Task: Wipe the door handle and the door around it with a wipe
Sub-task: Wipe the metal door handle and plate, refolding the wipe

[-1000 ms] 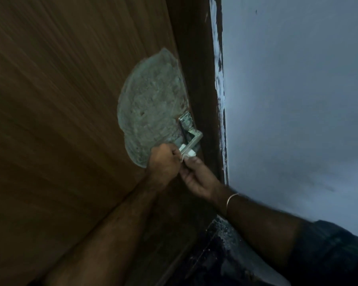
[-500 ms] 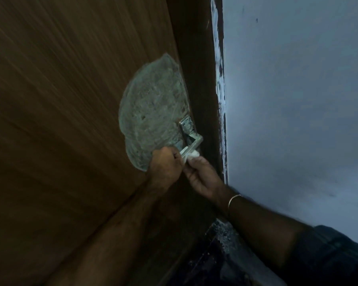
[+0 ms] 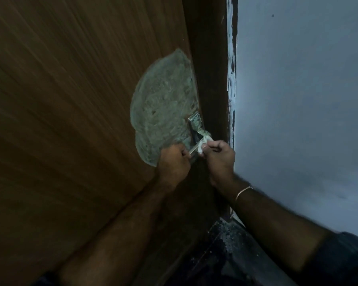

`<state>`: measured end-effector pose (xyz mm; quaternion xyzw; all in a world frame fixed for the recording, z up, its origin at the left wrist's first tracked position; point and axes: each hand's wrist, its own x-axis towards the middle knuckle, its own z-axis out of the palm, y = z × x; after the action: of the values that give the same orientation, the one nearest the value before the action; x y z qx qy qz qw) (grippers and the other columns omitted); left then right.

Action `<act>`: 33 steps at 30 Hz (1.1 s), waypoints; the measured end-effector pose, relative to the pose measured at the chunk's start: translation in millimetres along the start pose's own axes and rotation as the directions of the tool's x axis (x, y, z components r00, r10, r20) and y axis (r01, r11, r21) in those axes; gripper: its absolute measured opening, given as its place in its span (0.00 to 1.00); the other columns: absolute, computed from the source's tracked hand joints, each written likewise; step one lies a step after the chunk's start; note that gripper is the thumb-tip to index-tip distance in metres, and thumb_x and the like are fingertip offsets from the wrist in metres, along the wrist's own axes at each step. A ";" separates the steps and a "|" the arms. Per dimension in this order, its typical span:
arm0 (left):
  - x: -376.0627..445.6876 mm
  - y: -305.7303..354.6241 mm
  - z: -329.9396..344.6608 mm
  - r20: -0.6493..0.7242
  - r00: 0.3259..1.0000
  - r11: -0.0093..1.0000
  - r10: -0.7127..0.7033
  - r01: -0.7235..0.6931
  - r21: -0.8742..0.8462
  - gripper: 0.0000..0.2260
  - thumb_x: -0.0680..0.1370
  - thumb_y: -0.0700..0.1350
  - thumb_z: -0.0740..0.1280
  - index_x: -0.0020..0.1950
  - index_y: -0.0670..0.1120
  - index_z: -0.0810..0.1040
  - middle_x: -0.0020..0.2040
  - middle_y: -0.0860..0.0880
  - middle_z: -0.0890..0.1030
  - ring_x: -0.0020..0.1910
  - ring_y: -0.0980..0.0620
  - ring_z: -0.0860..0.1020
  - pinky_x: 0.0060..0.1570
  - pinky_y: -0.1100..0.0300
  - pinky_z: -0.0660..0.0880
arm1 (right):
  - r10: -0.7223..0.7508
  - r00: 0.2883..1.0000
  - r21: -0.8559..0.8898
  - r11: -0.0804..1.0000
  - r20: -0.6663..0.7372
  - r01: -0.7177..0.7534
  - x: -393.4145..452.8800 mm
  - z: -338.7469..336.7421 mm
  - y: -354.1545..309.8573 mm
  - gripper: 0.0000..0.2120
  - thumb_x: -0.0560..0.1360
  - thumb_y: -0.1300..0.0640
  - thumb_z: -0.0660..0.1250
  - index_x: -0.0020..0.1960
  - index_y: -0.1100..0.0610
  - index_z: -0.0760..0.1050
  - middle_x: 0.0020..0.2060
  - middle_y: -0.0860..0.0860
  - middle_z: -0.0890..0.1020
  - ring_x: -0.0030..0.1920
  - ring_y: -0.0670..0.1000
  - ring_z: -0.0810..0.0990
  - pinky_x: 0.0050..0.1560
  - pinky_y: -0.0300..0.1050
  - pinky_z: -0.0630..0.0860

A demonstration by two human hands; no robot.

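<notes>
while the right hand (image 3: 220,157) pinched a small crumpled white wipe (image 3: 204,144) between thumb and curled fingers, it pressed that wipe against the outer part of the metal door handle (image 3: 196,134), which stood out from the right edge of the wooden door (image 3: 70,120). the left hand (image 3: 173,162) was closed in a fist round the lower end of the handle, steadying it. just beside the handle a pale, rough grey-green patch (image 3: 161,104) spread over the door face, and beyond it ran the dark door frame (image 3: 211,69) and the bluish wall (image 3: 298,100). the wipe looked small and bunched, so it could have slipped from the pinch or smeared grime instead of lifting it; the rough patch might also have snagged and torn it once the wiping reached the door. compared with a second before, the right hand had risen from beneath the handle to its outer side, and the wipe sat higher on the lever.
</notes>
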<state>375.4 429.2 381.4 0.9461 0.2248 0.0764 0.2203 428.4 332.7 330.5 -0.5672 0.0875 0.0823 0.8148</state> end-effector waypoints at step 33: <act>2.3 -3.4 5.2 0.019 0.999 0.996 -0.050 0.051 -0.078 0.15 0.79 0.41 0.68 0.35 0.52 0.69 0.33 0.54 0.74 0.31 0.61 0.70 0.26 0.70 0.63 | -0.334 0.531 -0.583 -0.071 0.779 0.810 33.4 -27.0 -21.2 0.14 0.73 0.66 0.66 0.58 0.64 0.79 0.56 0.59 0.81 0.58 0.58 0.77 0.61 0.49 0.73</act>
<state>377.4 431.0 375.3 0.9313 0.2435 0.0718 0.2611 464.4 301.2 332.7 -0.8674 -0.4061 -0.1383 0.2520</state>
